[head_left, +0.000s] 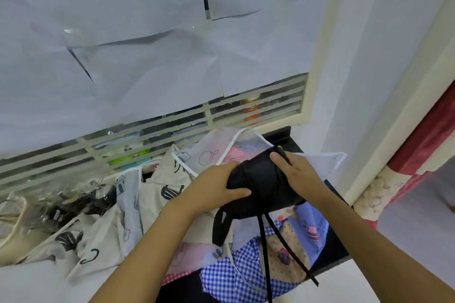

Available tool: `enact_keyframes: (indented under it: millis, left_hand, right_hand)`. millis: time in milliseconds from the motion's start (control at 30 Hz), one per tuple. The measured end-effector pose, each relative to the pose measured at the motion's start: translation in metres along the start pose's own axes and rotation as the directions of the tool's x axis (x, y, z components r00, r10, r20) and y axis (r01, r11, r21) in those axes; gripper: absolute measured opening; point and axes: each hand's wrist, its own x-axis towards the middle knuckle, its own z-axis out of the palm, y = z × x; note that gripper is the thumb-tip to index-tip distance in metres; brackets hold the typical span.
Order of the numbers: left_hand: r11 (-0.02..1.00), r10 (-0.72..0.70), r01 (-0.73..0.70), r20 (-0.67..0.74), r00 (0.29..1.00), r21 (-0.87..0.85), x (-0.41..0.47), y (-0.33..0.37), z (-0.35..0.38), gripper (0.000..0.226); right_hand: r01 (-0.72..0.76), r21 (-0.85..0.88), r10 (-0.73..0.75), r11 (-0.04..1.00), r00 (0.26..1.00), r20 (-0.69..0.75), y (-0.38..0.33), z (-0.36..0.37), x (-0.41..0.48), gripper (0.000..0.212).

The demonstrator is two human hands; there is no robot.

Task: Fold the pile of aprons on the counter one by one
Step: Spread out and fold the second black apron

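Black apron (264, 187), rolled, is gripped by left hand (216, 187) and right hand (298, 174); its straps (264, 253) leave the bottom edge; patterned aprons (152, 194) hide most of the tabletop (338, 246).

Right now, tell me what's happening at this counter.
A person holds a rolled-up black apron above the pile. The left-hand grip wraps one end and the right-hand grip wraps the other. Its black straps dangle loose. Unfolded aprons, a blue checked apron among them, lie beneath.
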Motion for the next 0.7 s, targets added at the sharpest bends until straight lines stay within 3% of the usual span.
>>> enact_keyframes:
  millis: [100, 133, 200, 267, 333, 400, 467, 567, 700]
  left_hand:
    - [0.999, 0.020, -0.017, -0.104, 0.994, 0.035, -0.001, 0.005, -0.004, 0.029]
    - [0.999, 0.013, -0.008, -0.135, 0.991, 0.037, -0.001, 0.004, -0.004, 0.030]
    - [0.999, -0.046, 0.042, -0.198, 0.979, -0.024, -0.003, 0.002, -0.007, 0.025]
    - [0.986, -0.119, 0.087, -0.236, 0.965, -0.142, -0.002, 0.001, -0.012, 0.027]
    - [0.973, -0.159, 0.107, -0.254, 0.954, -0.205, -0.003, 0.000, -0.019, 0.029]
    - [0.967, -0.166, 0.100, -0.280, 0.946, -0.235, -0.002, -0.002, -0.026, 0.036]
    - [0.965, -0.169, 0.091, -0.320, 0.932, -0.246, -0.002, -0.002, -0.031, 0.039]
    - [0.965, -0.188, 0.106, -0.351, 0.917, -0.239, -0.002, -0.002, -0.035, 0.036]
    - [0.953, -0.208, 0.120, -0.312, 0.927, -0.277, -0.004, -0.002, -0.039, 0.028]
  right_hand:
    - [0.084, 0.008, -0.084, 0.996, 0.996, -0.008, -0.017, -0.002, 0.012, 0.015]
    - [0.095, 0.011, -0.095, 0.995, 0.995, -0.034, -0.019, -0.002, 0.014, 0.015]
    - [0.140, -0.022, -0.142, 0.990, 0.976, -0.164, -0.027, 0.003, 0.014, 0.037]
    - [0.216, -0.043, -0.220, 0.975, 0.946, -0.238, -0.036, 0.007, 0.009, 0.028]
    - [0.234, 0.000, -0.233, 0.972, 0.968, -0.098, -0.046, 0.019, 0.003, 0.021]
    - [0.121, 0.030, -0.124, 0.992, 0.979, 0.161, -0.049, 0.034, 0.000, 0.033]
    - [0.053, 0.016, -0.055, 0.998, 0.952, 0.302, -0.046, 0.049, -0.001, 0.031]
    - [0.048, 0.064, -0.067, 0.997, 0.941, 0.332, -0.039, 0.059, 0.002, 0.024]
    - [0.024, 0.131, -0.038, 0.991, 0.994, 0.103, -0.038, 0.056, 0.015, 0.029]
